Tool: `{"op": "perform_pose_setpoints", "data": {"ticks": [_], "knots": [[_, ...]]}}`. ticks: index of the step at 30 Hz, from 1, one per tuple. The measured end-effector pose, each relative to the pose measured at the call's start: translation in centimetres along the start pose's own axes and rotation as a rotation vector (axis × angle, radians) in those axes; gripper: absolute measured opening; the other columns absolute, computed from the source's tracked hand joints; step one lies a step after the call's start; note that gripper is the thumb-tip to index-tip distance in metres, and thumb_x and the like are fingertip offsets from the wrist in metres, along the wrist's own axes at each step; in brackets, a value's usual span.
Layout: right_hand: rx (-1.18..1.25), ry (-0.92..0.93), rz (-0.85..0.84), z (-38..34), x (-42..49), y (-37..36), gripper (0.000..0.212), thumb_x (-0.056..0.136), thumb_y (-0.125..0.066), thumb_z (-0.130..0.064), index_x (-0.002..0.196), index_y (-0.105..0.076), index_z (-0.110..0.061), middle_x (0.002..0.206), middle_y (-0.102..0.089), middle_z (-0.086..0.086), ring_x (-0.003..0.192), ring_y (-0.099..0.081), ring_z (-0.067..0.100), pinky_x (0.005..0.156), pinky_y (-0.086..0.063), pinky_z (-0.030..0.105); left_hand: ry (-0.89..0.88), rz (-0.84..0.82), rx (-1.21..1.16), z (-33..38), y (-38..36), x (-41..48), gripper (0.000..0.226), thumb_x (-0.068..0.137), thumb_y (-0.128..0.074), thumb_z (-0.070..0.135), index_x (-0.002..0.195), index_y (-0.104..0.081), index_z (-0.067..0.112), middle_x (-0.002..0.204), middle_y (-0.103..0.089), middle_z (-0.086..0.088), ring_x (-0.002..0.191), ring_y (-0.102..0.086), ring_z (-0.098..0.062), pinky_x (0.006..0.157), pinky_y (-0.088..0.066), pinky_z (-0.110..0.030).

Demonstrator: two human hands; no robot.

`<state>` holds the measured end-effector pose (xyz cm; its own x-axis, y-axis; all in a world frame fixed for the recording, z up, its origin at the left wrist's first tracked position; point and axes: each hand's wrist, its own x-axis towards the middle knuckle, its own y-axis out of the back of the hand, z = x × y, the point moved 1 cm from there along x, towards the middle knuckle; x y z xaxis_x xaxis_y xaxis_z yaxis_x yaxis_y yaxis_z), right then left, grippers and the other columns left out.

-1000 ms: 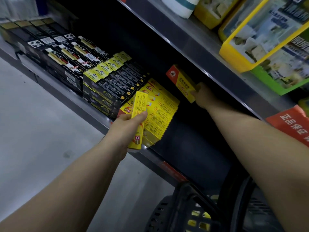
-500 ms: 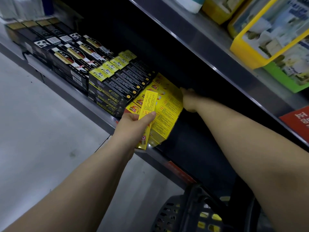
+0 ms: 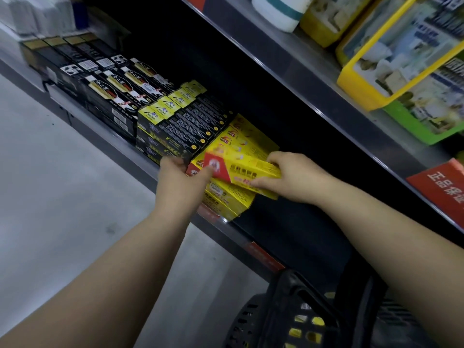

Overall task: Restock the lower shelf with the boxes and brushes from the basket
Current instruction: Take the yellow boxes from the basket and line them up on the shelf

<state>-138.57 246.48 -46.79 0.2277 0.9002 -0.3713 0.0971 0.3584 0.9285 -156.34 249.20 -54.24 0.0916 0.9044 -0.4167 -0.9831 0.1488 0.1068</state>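
Both hands grip one yellow box [image 3: 247, 172], left hand [image 3: 179, 178] at its red end, right hand [image 3: 292, 179] opposite, just over the yellow stack [image 3: 233, 202] on the lower shelf [image 3: 233, 231]. That stack looks skewed over the lip, and a nudge could spill it. The upper shelf [image 3: 288, 71] crowds overhead, black boxes [image 3: 180, 126] hem the left, and the basket [image 3: 281, 305] waits below.

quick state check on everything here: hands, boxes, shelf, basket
left hand, pinches the red end of the held yellow box
right hand, grips that box's other end
held yellow box, crosswise over the yellow stack, not yet let go
yellow stack, stacked flat on the lower shelf
black boxes, in neat rows on the shelf
basket, below the shelf, yellow items showing through its holes
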Motion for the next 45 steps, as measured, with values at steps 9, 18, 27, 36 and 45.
{"op": "perform_pose_setpoints", "data": {"ticks": [9,18,27,36,45], "knots": [[-0.091,0.011,-0.073,-2.1,1.5,-4.1,0.063,0.090,-0.055,-0.046,0.131,-0.031,-0.005,0.106,-0.056,0.015,0.090,-0.054,0.027,0.053,-0.036,0.030,0.239,-0.258,-0.075,-1.5,-2.3,-0.5,0.050,0.091,-0.058,0.015,0.138,-0.041,0.013,0.128,-0.050,-0.009,0.113,-0.050,-0.026,0.086,-0.046,-0.035],[-0.111,0.080,0.010,-2.1,1.8,-4.7,0.054,0.089,-0.057,-0.042,0.123,-0.034,-0.006,0.110,-0.060,0.015,0.097,-0.058,0.030,0.061,-0.036,0.031,0.217,-0.257,-0.132,-1.2,-2.8,-0.9,0.050,0.093,-0.054,0.015,0.141,-0.037,0.017,0.135,-0.047,-0.009,0.115,-0.053,-0.026,0.077,-0.040,-0.029],[-0.068,0.107,-0.077,-1.3,1.9,-4.4,0.072,0.078,-0.073,-0.035,0.128,-0.032,-0.004,0.121,-0.055,0.017,0.108,-0.054,0.030,0.073,-0.042,0.030,0.145,-0.205,-0.084,0.7,-2.4,-2.8,0.040,0.090,-0.054,0.014,0.130,-0.050,0.018,0.129,-0.055,-0.010,0.115,-0.053,-0.023,0.094,-0.046,-0.034],[0.197,0.161,0.108,0.4,-6.0,1.2,0.047,0.077,-0.074,-0.027,0.118,-0.054,-0.016,0.115,-0.059,0.006,0.101,-0.058,0.019,0.088,-0.048,0.031,-0.290,-0.327,0.105,6.3,-2.3,-8.9,0.012,0.087,-0.058,0.014,0.096,-0.062,0.019,0.081,-0.057,0.008,0.064,-0.050,-0.004,0.055,-0.040,-0.017],[0.411,0.059,0.248,8.8,-23.0,0.3,0.022,0.079,-0.071,-0.016,0.099,-0.064,-0.019,0.097,-0.062,-0.006,0.090,-0.061,0.011,0.082,-0.049,0.026,-0.660,-0.771,0.435,6.6,-8.0,-20.5,0.011,0.082,-0.064,0.017,0.080,-0.059,0.027,0.077,-0.064,0.007,0.069,-0.059,-0.006,0.063,-0.045,-0.017]]}}
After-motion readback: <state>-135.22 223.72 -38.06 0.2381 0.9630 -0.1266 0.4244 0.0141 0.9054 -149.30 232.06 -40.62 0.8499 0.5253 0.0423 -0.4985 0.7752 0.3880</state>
